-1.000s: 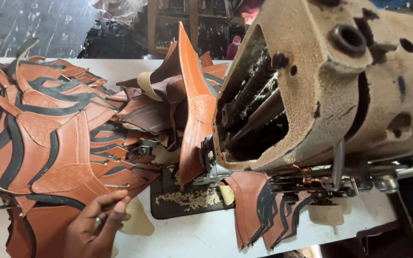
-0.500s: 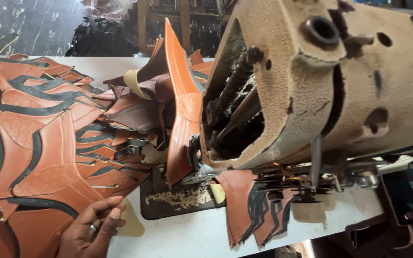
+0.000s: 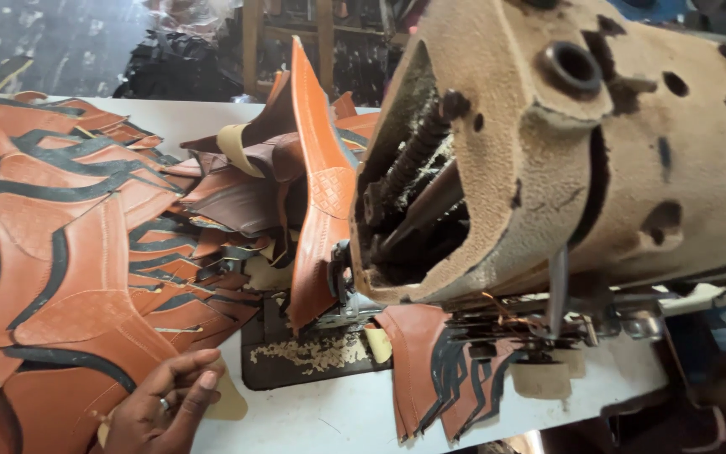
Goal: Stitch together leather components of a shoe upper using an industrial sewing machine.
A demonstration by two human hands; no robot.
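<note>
Leather fills the left half of the white table (image 3: 313,420): a heap of orange-brown leather pieces (image 3: 52,252) with black curved bands lies spread from the far left edge toward the middle; the left hand (image 3: 165,408) rests at the near edge on the lowest of these pieces, fingers (image 3: 186,374) loosely bent and laid flat on the leather, a ring on one finger, closed around nothing; just beside the fingertips a pale tan cut-out (image 3: 228,399) peeks from under the heap; the right hand is out of sight, so its grip cannot be told. Near the middle of the table one tall orange piece (image 3: 317,185) stands on edge against the worn, beige sewing machine head (image 3: 565,151), which takes up the right side; under its open end a dark plate (image 3: 313,357) carries pale crumbs; a stack of stitched orange and black pieces (image 3: 439,370) hangs over the near edge below the machine.
</note>
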